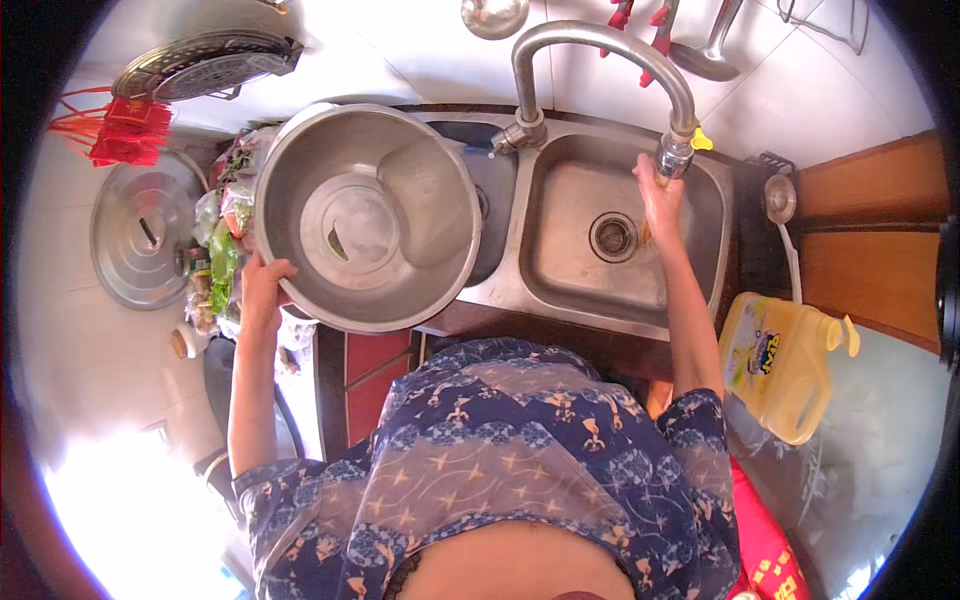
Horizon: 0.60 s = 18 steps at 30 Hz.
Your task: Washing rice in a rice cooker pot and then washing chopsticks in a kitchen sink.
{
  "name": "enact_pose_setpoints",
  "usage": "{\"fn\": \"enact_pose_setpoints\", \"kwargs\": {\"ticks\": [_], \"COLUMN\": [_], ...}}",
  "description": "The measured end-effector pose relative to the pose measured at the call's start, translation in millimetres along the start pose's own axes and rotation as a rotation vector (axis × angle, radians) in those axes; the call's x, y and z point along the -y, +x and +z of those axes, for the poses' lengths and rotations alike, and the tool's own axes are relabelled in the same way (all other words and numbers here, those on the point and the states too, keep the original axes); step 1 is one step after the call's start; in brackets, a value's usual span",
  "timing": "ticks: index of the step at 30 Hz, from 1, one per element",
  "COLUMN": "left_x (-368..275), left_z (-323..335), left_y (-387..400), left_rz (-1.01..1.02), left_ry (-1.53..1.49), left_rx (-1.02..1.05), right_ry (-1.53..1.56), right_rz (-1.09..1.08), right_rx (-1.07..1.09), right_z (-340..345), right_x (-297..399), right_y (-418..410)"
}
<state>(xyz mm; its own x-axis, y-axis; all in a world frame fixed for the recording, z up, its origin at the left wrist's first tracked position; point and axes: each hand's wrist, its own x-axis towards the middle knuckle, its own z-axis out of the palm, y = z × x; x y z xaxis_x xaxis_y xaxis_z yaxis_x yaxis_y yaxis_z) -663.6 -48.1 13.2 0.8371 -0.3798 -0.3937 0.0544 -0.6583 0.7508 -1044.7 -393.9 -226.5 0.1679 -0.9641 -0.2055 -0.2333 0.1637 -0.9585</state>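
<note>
My left hand [264,289] grips the near-left rim of a large stainless-steel basin [330,289], thumb over the edge. The basin is tilted over the left side of the sink, with a green leaf [337,244] on its bottom. My right hand [663,199] is at the outlet of the curved metal faucet [600,31], above the right sink bowl [559,187]. Part of that hand is hidden by the faucet head, so whether it grips the head or is only beneath it is unclear. A round drain strainer [614,237] shows in the bowl's floor.
Bagged vegetables [223,255] crowd the counter left of the basin, near a large metal lid [146,225]. A yellow detergent jug [780,367] stands on the right, below a ladle [781,199]. Kitchen utensils [705,60] hang on the tiled wall behind the faucet.
</note>
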Motion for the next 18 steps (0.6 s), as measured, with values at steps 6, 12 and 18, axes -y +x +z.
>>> {"fn": "enact_pose_setpoints", "kwargs": {"ticks": [6, 12, 18], "left_x": [-8, -4, -26], "left_z": [30, 36, 73], "left_y": [24, 53, 32], "left_rz": [0.11, 0.318, 0.747], "left_ry": [0.01, 0.219, 0.807], "left_rx": [0.078, -0.005, -0.465], "right_ry": [-0.081, -0.021, 0.1], "right_rz": [-0.052, -0.061, -0.052], "right_rx": [-0.009, 0.027, -0.008], "right_z": [-4, -4, -1], "right_x": [13, 19, 8], "right_y": [-6, -14, -23]}}
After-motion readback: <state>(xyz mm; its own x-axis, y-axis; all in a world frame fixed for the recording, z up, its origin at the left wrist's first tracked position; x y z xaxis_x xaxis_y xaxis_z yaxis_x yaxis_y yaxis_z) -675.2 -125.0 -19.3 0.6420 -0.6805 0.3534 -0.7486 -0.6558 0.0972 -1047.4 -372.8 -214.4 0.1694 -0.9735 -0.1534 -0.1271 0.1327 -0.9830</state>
